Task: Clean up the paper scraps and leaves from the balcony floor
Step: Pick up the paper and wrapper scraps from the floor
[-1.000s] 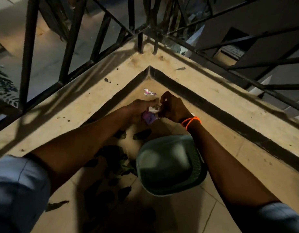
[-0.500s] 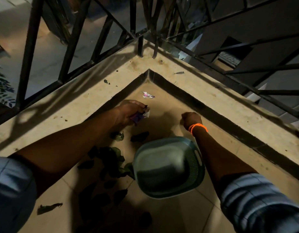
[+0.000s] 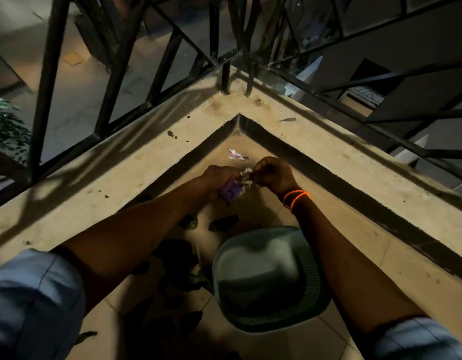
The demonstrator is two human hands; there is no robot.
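Two hands meet in the balcony corner, above the floor (image 3: 253, 211). Left to right: dark leaves (image 3: 178, 258) lie scattered on the tiles under my left forearm; my left hand (image 3: 216, 180) is clenched round a purple wad (image 3: 228, 194) of gathered scraps; my right hand (image 3: 272, 174) pinches a pale scrap (image 3: 246, 175) against that wad. One more scrap (image 3: 236, 154) lies on the floor just beyond both hands, near the corner. A green basket (image 3: 313, 289) stands between my forearms, near the leaves. Step in hand, as I judge it: collecting paper into the left hand. Next, I judge, the right fingers must let go, reach the far scrap, then all paper drops into the basket; the leaves remain.
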